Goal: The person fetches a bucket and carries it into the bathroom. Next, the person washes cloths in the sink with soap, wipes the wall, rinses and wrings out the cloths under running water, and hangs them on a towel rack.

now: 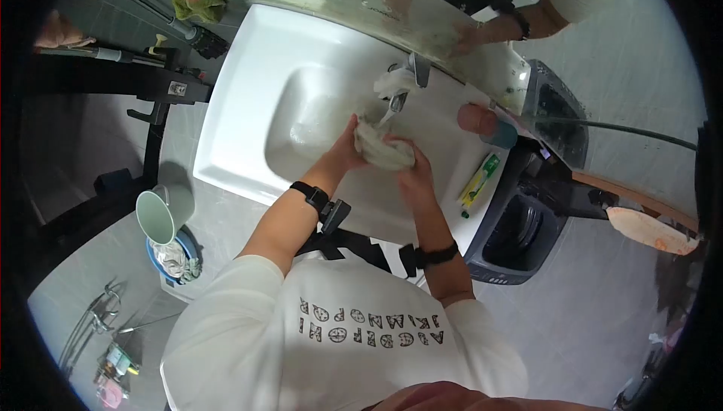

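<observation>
A wet, pale cloth (382, 147) is bunched between my two hands over the right part of the white sink (237, 102). My left hand (349, 145) has its fingers closed round the cloth's left end. At the other end, my right hand (416, 170) grips the cloth too. Water runs from the chrome faucet (399, 99) just above the cloth. Another whitish, crumpled piece (393, 82) rests on the faucet's body.
A red cup (477, 118), a blue cup (502, 135) and a green-yellow tube (480, 181) stand or lie on the sink's right ledge. A mirror borders the back. At the lower left are a green bucket (156, 215) and a blue basin (194, 249) holding cloths.
</observation>
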Motion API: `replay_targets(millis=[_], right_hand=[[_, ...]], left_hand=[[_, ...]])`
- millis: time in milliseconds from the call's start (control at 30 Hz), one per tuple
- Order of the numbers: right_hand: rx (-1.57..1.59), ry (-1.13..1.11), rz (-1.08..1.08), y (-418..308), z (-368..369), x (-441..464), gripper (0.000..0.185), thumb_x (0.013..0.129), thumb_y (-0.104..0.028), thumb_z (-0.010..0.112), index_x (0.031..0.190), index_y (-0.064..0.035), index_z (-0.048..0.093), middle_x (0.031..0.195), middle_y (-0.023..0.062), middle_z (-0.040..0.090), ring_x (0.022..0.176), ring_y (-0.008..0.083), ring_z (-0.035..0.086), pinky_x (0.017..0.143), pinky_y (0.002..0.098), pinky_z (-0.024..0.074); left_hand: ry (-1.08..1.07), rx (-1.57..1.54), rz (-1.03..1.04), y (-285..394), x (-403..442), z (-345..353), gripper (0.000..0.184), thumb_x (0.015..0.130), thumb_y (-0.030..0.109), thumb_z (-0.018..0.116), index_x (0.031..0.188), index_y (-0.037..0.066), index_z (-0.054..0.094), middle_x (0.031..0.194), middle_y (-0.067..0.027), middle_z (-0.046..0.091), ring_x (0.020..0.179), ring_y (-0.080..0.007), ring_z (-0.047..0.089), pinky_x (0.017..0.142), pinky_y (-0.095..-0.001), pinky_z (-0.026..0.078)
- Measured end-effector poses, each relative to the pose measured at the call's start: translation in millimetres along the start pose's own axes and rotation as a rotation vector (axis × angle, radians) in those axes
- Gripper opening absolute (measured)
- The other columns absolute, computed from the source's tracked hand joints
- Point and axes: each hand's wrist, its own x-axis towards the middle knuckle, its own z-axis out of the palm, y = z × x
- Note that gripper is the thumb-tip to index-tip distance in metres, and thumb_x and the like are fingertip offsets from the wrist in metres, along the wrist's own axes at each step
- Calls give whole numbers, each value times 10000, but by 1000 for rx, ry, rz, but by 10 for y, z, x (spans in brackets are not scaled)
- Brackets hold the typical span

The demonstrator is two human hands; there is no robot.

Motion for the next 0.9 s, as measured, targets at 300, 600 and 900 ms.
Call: replay_targets(millis=[300, 600, 900], right_hand=[[483, -182, 70, -294, -481, -157, 496, 664, -97, 606, 1135, 16, 499, 1191, 154, 508, 1168, 284, 436, 1013, 398, 306], [605, 101, 215, 1005, -854, 972, 400, 902, -327, 437, 1176, -40, 487, 1202, 118, 515, 1130, 261, 475, 975, 419, 364], [804, 48, 313, 818, -553, 947, 351, 844, -306, 519, 1100, -66, 533, 1067, 125, 581, 1018, 297, 537, 908, 459, 410]], left_hand=[[109, 229, 83, -18, 251, -273, 296, 844, 229, 527, 1063, 29, 525, 1032, -129, 572, 906, -268, 595, 864, -412, 474], [-255, 183, 28, -5, -386, 169, 300, 905, 171, 383, 1147, 49, 511, 1129, -106, 557, 1061, -223, 537, 930, -405, 432], [-198, 346, 55, 286, -217, -258, 375, 906, 293, 408, 1211, 85, 477, 1182, -98, 523, 1082, -261, 515, 948, -459, 396]])
